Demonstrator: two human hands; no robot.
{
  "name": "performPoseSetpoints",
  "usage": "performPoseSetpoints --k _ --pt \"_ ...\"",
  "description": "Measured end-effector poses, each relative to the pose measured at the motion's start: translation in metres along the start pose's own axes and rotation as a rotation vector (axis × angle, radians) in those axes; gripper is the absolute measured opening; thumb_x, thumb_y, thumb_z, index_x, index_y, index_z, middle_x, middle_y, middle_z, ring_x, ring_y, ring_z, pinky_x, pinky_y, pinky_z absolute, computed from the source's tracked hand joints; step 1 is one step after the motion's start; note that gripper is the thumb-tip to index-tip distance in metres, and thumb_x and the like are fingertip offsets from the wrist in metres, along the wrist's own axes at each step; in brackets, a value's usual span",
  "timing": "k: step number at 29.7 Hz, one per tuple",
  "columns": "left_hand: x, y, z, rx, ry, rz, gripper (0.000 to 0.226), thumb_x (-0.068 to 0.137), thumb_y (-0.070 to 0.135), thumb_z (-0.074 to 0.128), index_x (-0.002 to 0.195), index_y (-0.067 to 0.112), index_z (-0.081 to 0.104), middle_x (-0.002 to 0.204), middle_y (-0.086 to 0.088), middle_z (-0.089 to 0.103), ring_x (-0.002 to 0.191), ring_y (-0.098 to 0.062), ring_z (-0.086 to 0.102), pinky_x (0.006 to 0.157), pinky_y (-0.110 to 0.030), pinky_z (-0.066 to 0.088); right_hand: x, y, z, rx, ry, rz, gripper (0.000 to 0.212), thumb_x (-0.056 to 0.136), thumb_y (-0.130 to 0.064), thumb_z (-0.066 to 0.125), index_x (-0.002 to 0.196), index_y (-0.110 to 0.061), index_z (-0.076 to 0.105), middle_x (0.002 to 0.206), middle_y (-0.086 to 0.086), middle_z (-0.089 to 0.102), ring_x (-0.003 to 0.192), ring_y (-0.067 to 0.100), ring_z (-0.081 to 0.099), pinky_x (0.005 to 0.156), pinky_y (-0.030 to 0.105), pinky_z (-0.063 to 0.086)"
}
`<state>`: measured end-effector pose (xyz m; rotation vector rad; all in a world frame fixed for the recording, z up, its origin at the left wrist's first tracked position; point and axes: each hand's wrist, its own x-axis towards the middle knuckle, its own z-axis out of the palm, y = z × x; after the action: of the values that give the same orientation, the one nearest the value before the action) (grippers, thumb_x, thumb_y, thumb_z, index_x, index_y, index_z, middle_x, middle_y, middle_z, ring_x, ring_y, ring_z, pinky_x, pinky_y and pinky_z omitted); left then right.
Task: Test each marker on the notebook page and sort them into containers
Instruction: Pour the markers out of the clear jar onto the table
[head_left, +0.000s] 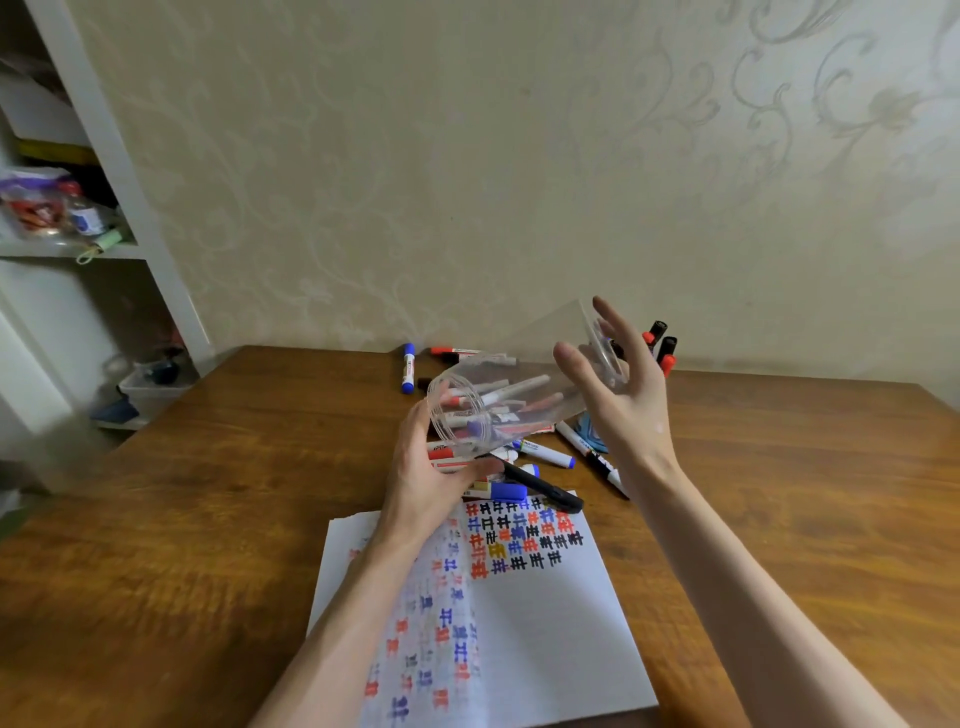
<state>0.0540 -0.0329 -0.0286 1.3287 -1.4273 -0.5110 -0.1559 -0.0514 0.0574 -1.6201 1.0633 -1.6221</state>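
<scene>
**Jar held sideways over the markers**

The notebook (540, 639) lies open at lower centre of the desk (208, 519), its pages covered with red, blue and black test marks. Just beyond it, the left grip (431, 467) curls round the mouth of a clear jar (540, 358) that is tipped on its side with markers (511, 389) inside. The right grip (623, 395), fingers spread, presses against the jar's base. Loose markers (545, 453) lie beneath the jar. Behind the right grip, upright markers (662, 343) show; their holder is hidden.

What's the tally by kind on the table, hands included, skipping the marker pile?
Clear container: 1
Notebook: 1
Hands: 2, left hand and right hand
Total: 4
</scene>
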Motion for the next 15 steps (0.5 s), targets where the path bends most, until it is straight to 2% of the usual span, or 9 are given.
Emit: performPoseSetpoints --k 2,4,6,7,9,11,12,14,15 --pt "0.0 0.005 0.0 -0.093 0.004 0.0 0.099 0.07 0.037 0.092 0.152 0.042 0.036 0.146 0.02 0.049 0.131 0.013 0.046 0.092 -0.009 0.05 -0.007 0.002 -0.007 0.007 -0.015 0.026 0.069 0.086 -0.057 0.077 0.149 -0.051 0.048 0.154 -0.024 0.049 0.14 -0.005 0.046 0.115 0.037 0.044" --pt "0.001 0.008 -0.004 -0.191 0.041 -0.035 0.104 0.07 0.036 0.091 0.154 0.044 0.031 0.148 0.024 0.045 0.131 0.019 0.04 0.088 -0.001 0.041 -0.013 0.002 -0.016 0.035 -0.029 0.057 0.069 0.088 -0.056 0.077 0.15 -0.052 0.047 0.148 -0.027 0.051 0.134 -0.013 0.048 0.107 0.025 0.047" --pt "0.004 0.005 -0.01 -0.289 0.074 -0.058 0.106 0.069 0.035 0.09 0.156 0.042 0.028 0.152 0.017 0.047 0.139 0.008 0.04 0.095 -0.006 0.039 -0.02 0.004 -0.024 0.056 -0.052 0.096 0.073 0.088 -0.049 0.077 0.153 -0.046 0.045 0.139 -0.026 0.054 0.113 -0.027 0.053 0.086 0.004 0.047" --pt "0.005 0.006 -0.013 -0.33 0.072 -0.067 0.107 0.069 0.037 0.089 0.157 0.039 0.028 0.151 0.014 0.049 0.14 0.003 0.043 0.1 -0.012 0.04 -0.023 0.006 -0.028 0.068 -0.081 0.117 0.075 0.087 -0.047 0.079 0.154 -0.045 0.045 0.137 -0.024 0.055 0.107 -0.029 0.055 0.079 0.001 0.048" --pt "0.005 0.01 -0.016 -0.467 0.055 -0.096 0.105 0.07 0.04 0.086 0.158 0.031 0.03 0.148 0.007 0.057 0.137 -0.006 0.051 0.107 -0.027 0.045 -0.027 0.013 -0.034 0.079 -0.179 0.162 0.08 0.084 -0.049 0.083 0.153 -0.046 0.045 0.135 -0.02 0.062 0.111 -0.019 0.061 0.085 0.01 0.053" --pt "0.001 0.02 -0.016 -0.585 0.029 -0.123 0.087 0.08 0.043 0.078 0.155 0.025 0.038 0.141 0.001 0.064 0.129 -0.009 0.06 0.107 -0.034 0.051 -0.033 0.022 -0.037 0.058 -0.283 0.209 0.078 0.08 -0.048 0.084 0.148 -0.051 0.047 0.136 -0.019 0.065 0.12 -0.005 0.064 0.099 0.024 0.053" --pt "0.0 0.024 -0.016 -0.553 0.006 -0.114 0.079 0.085 0.054 0.072 0.153 0.027 0.043 0.139 0.003 0.065 0.127 -0.008 0.061 0.109 -0.037 0.05 -0.036 0.026 -0.036 0.046 -0.326 0.23 0.078 0.078 -0.045 0.088 0.145 -0.051 0.049 0.137 -0.021 0.065 0.123 -0.002 0.064 0.1 0.027 0.053" --pt "-0.002 0.028 -0.012 -0.441 -0.093 -0.083 0.091 0.08 0.079 0.063 0.154 0.032 0.041 0.141 0.009 0.063 0.128 -0.01 0.061 0.113 -0.043 0.045 -0.042 0.032 -0.031 0.015 -0.376 0.247 0.081 0.075 -0.037 0.094 0.143 -0.046 0.05 0.141 -0.018 0.062 0.121 -0.001 0.065 0.095 0.025 0.057" --pt "-0.002 0.028 -0.011 -0.423 -0.135 -0.078 0.103 0.074 0.083 0.064 0.158 0.031 0.034 0.144 0.011 0.061 0.13 -0.011 0.06 0.112 -0.04 0.046 -0.044 0.033 -0.027 -0.004 -0.385 0.236 0.083 0.073 -0.033 0.095 0.143 -0.042 0.05 0.142 -0.015 0.061 0.12 0.0 0.066 0.092 0.023 0.058"
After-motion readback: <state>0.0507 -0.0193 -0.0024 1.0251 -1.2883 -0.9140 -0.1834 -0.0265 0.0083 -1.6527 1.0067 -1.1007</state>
